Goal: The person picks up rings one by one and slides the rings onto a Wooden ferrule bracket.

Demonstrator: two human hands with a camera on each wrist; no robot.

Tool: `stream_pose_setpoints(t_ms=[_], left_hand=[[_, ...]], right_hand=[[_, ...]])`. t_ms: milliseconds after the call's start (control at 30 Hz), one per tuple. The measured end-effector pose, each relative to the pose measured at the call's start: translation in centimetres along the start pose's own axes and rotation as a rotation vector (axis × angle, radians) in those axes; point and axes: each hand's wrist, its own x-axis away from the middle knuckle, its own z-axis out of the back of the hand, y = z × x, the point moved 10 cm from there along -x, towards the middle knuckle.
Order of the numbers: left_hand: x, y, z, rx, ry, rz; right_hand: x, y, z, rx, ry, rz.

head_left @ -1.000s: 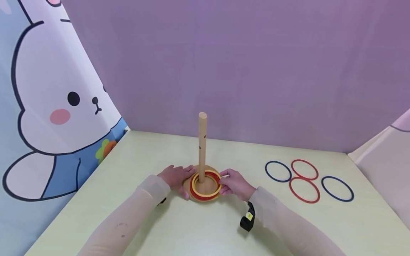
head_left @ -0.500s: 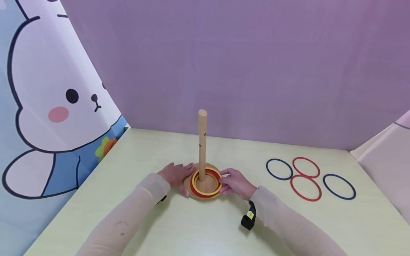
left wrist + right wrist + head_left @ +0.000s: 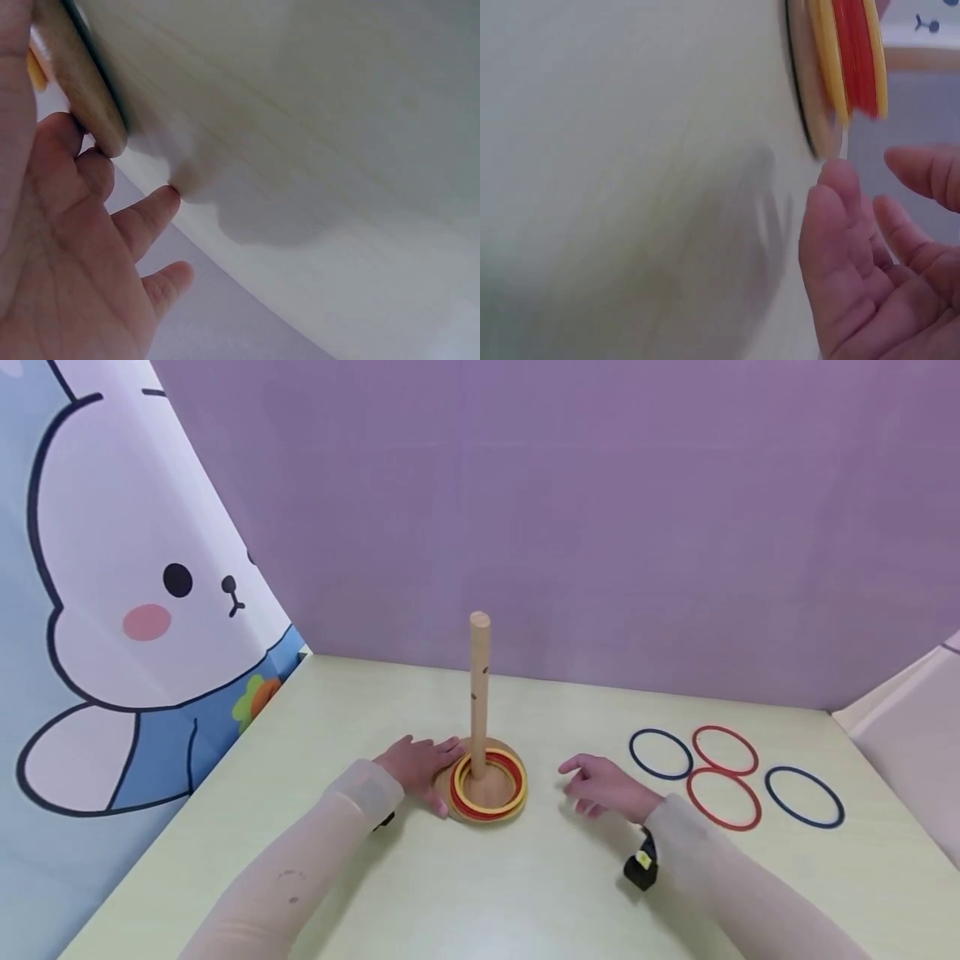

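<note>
A wooden ring-toss stand (image 3: 479, 693) has a round base and an upright peg. Around the peg foot lies a stack of rings; in the right wrist view, red rings (image 3: 856, 56) sit between a lower yellow ring (image 3: 827, 60) and an upper yellow ring (image 3: 877, 60). My left hand (image 3: 415, 766) holds the left edge of the base, thumb at the front. In the left wrist view, two bent fingers touch the base rim (image 3: 86, 82) while the others spread loosely. My right hand (image 3: 606, 789) hovers right of the stand, holding nothing, thumb and fingers apart.
Farther right on the table (image 3: 480, 893) lie two blue rings, one near the back (image 3: 632, 752) and one at the far right (image 3: 840, 810), with a red ring (image 3: 759, 806) and another red ring (image 3: 756, 756) between them. A purple cloth (image 3: 570, 527) hangs behind.
My right hand has let go of the rings at the base and moved right, away from the stand. My left hand has stayed at the base.
</note>
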Motion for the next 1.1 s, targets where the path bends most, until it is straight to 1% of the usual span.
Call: stream_pose_setpoints(t_ms=[100,267,400,500,600,700,767,833,900,1000,1100], left_hand=[[-0.1,0.0,0.0,0.009,0.0,0.001],[-0.2,0.3,-0.1,0.016,0.006,-0.026],[0.1,0.0,0.0,0.01,0.009,-0.022],[0.3,0.0,0.2,0.016,0.013,-0.024],[0.3,0.3,0.4,0.026,0.018,-0.039],[0.4,0.3,0.5,0.032,0.016,-0.037],[0.4,0.3,0.5,0.038,0.014,-0.034],[0.4,0.2,0.5,0.04,0.012,-0.029],[0.3,0.2,0.5,0.039,0.01,-0.025],[0.3,0.2,0.4,0.036,0.006,-0.021],[0.3,0.2,0.4,0.039,0.004,-0.02]], right_hand=[[0.9,1.3,2.1,0.023,0.029,-0.001],[2.5,3.9,5.7,0.055,0.116,-0.018],[3.3,5.3,8.0,0.06,0.181,-0.014],[4.1,6.2,9.8,0.092,0.221,-0.017],[5.2,7.1,11.8,0.149,0.257,-0.023],[6.1,8.0,13.6,0.214,0.277,-0.035],[6.7,8.5,14.9,0.264,0.286,-0.061],[7.3,8.9,16.2,0.335,0.303,-0.097],[7.7,9.2,17.3,0.405,0.315,-0.113],[7.9,9.6,18.4,0.497,0.332,-0.109],[8.1,9.9,19.0,0.54,0.346,-0.103]])
